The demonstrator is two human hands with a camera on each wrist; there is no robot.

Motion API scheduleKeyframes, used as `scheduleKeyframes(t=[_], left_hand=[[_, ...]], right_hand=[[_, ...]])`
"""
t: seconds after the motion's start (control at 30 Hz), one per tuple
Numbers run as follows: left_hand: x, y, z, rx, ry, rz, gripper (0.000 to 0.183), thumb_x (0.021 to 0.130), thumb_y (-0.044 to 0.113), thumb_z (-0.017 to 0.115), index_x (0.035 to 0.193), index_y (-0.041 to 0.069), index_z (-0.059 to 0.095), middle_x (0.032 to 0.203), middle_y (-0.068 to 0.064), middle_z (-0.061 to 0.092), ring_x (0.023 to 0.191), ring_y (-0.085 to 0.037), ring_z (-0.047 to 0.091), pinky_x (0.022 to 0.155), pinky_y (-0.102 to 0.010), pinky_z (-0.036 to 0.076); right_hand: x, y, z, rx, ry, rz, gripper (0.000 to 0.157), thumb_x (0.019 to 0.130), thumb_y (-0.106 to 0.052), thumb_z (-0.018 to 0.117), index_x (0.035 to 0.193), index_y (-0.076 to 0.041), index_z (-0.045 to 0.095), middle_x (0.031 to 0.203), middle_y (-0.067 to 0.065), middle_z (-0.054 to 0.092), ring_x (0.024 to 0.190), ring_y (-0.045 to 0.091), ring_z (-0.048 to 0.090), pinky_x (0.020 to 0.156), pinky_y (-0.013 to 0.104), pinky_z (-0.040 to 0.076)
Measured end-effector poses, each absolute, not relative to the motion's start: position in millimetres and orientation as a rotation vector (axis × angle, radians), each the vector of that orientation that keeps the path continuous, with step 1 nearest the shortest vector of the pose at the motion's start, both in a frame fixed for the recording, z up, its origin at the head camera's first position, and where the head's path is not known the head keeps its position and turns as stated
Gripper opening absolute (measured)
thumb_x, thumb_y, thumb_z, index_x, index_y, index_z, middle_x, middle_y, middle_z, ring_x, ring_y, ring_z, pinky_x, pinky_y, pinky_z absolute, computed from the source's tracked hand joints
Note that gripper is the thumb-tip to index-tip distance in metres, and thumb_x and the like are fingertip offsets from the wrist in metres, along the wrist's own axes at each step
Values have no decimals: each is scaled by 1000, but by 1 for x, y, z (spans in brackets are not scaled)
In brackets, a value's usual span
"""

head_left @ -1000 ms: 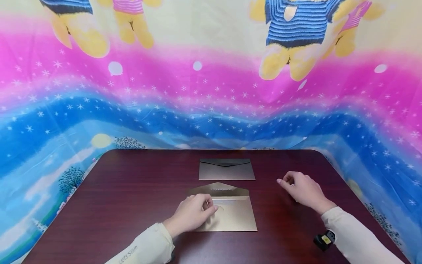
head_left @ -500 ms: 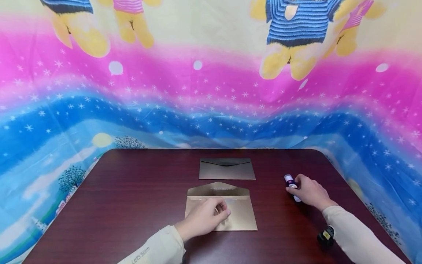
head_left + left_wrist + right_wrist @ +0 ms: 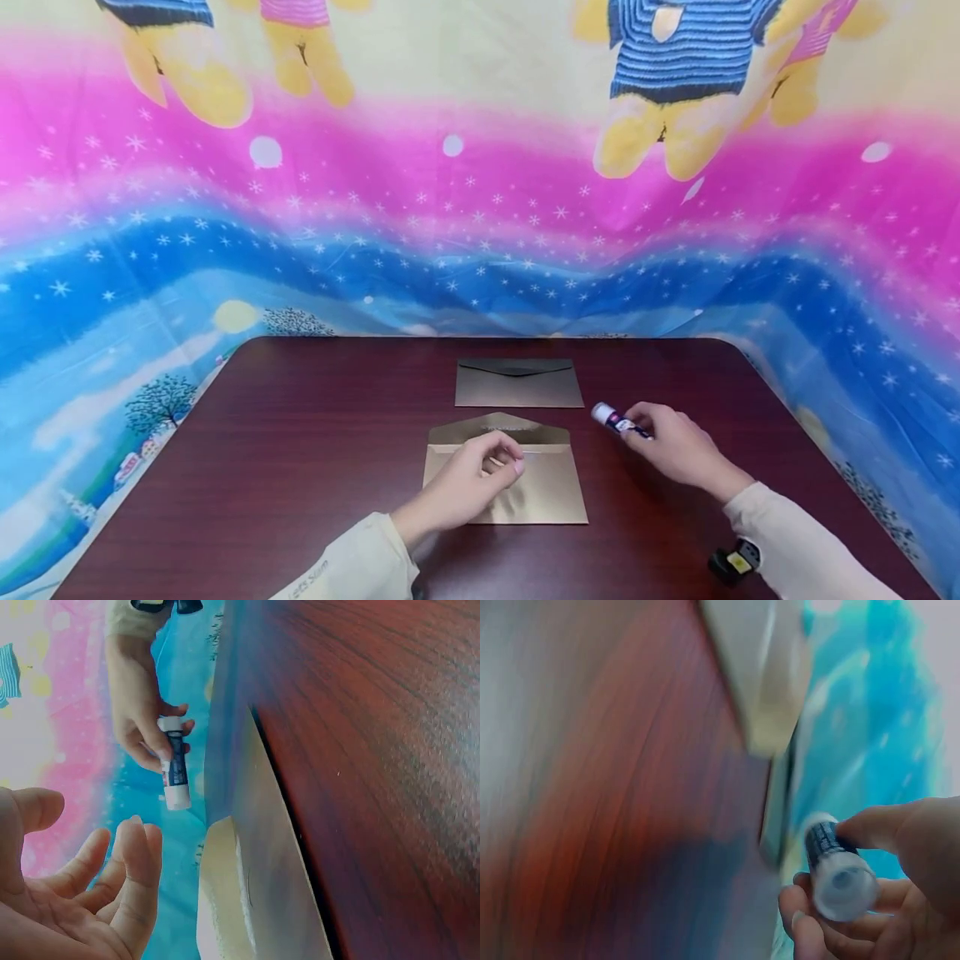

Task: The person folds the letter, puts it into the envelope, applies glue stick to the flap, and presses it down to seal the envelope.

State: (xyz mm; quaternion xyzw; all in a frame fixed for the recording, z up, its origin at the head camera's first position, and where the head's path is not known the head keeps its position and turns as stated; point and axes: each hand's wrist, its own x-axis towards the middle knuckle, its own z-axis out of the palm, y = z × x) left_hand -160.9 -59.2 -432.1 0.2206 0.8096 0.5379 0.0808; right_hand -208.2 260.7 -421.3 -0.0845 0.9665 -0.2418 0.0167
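Just beyond gold envelope (image 3: 551, 492), dark envelope (image 3: 519, 392)

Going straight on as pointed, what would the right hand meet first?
Leading with its white-and-navy cylindrical tube, the right hand would probably meet the dark bronze rectangular envelope first; height is unclear, so it might pass above.

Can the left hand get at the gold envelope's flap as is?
Probably yes: the left hand holds nothing and hovers over the gold envelope, with nothing lying on the open flap.
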Motion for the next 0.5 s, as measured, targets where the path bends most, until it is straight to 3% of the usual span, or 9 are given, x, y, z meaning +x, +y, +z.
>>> scheduleKeyframes(t=[0.17,0.33,0.5], left_hand=[[-160,-65,-432,626,2525,1587,22,99,29,62,116,14,62,114,-6,66,100,-16,64,84,-28,51],[-155,-70,-437,690,2774,1333,31,98,34,63,125,19,59,127,-1,63,115,-19,61,94,-39,51],[-147,-70,-438,925,3062,949,40,96,39,66,130,19,58,132,2,60,120,-18,60,98,-44,52]], right_hand=[[-187,227,-408,-438,2870,-957,17,96,-16,66,110,-7,68,78,5,63,60,11,53,50,27,45],[-171,204,-402,-581,2662,-1123,21,99,-16,63,116,-4,66,84,11,66,57,10,57,48,29,51],[-159,185,-399,-679,2543,-1181,26,101,-20,61,120,-3,65,87,13,66,54,11,58,47,30,52]])
